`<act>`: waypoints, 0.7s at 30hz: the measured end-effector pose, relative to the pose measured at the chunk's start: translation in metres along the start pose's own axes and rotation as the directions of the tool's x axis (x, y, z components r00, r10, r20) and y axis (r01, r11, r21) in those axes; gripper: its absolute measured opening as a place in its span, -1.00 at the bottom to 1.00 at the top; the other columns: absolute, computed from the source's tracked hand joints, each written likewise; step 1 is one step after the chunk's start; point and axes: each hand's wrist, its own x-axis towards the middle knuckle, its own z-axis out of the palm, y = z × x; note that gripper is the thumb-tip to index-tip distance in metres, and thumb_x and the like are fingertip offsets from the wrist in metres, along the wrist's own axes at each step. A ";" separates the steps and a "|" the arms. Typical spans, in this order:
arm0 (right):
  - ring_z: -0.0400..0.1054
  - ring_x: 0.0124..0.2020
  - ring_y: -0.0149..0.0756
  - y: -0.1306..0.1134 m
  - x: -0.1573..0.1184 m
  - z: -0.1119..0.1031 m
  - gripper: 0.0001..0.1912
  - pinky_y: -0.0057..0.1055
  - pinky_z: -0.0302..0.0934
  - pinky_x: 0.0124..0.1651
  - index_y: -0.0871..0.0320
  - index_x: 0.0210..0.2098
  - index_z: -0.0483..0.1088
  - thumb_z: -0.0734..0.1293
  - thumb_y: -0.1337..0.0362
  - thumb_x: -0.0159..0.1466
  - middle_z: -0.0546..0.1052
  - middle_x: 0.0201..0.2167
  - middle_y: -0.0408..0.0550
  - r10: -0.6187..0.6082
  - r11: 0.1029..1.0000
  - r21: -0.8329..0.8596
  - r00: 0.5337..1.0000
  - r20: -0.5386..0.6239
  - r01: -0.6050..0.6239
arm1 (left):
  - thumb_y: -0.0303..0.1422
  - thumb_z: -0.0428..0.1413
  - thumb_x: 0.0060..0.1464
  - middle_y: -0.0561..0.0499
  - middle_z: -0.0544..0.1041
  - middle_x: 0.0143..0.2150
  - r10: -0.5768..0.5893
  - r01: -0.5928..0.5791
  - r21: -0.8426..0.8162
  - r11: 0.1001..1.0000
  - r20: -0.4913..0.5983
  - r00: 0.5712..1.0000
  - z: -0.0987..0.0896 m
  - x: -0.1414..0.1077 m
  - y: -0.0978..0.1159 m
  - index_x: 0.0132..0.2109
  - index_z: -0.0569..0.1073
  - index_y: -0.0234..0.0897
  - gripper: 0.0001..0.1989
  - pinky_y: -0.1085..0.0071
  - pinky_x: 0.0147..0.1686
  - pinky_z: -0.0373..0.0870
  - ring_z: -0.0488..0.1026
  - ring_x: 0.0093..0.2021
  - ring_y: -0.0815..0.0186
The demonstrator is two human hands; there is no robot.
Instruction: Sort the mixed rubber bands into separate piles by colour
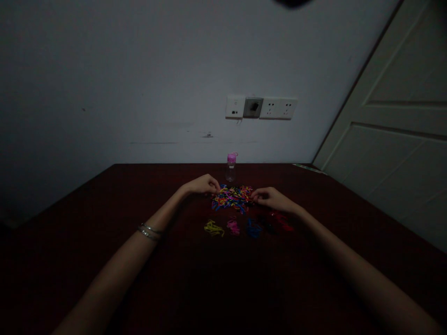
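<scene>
A mixed heap of small coloured rubber bands (232,197) lies on the dark red table between my two hands. My left hand (206,185) reaches the heap's left edge, its fingers drawn together in a pinch. At the right edge, the fingertips of my right hand (268,197) are also closed together. Whatever either pinch holds is too small and dark to make out. Nearer to me lie sorted clumps: yellow bands (213,228), pink bands (233,226), blue bands (253,228), dim black bands (268,224) and red bands (284,222), the last two below my right hand.
Behind the heap a small clear bottle (230,172) with a pink cap stands upright. A flat, thin strip (309,168) lies along the table's back right edge. Sockets (275,108) are set in the wall behind, and a pale panelled door (394,116) borders the right side.
</scene>
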 end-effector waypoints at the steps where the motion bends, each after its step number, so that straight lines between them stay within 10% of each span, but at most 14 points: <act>1: 0.29 -0.41 -0.38 -0.003 0.000 0.001 -0.74 -0.45 0.17 -0.33 0.27 -0.29 0.41 0.22 0.31 0.06 0.44 -0.44 -0.07 -0.001 1.000 0.011 1.000 -0.005 0.001 | -0.29 0.10 -0.15 0.06 0.38 -0.61 0.003 -0.004 -0.020 1.000 -0.006 1.000 0.001 0.000 0.001 -0.37 0.47 -0.39 -0.77 0.55 -0.63 0.04 0.17 -0.65 0.52; 21: 0.30 -0.39 -0.38 -0.016 0.004 0.016 -0.74 -0.42 0.20 -0.30 0.27 -0.31 0.42 0.28 0.22 0.07 0.45 -0.43 -0.06 0.010 0.990 0.142 0.999 -0.041 -0.004 | -0.28 0.15 -0.18 0.01 0.42 -0.54 0.067 -0.081 -0.091 0.993 -0.149 0.987 0.010 0.011 -0.002 -0.37 0.51 -0.43 -0.74 0.53 -0.52 0.10 0.23 -0.54 0.49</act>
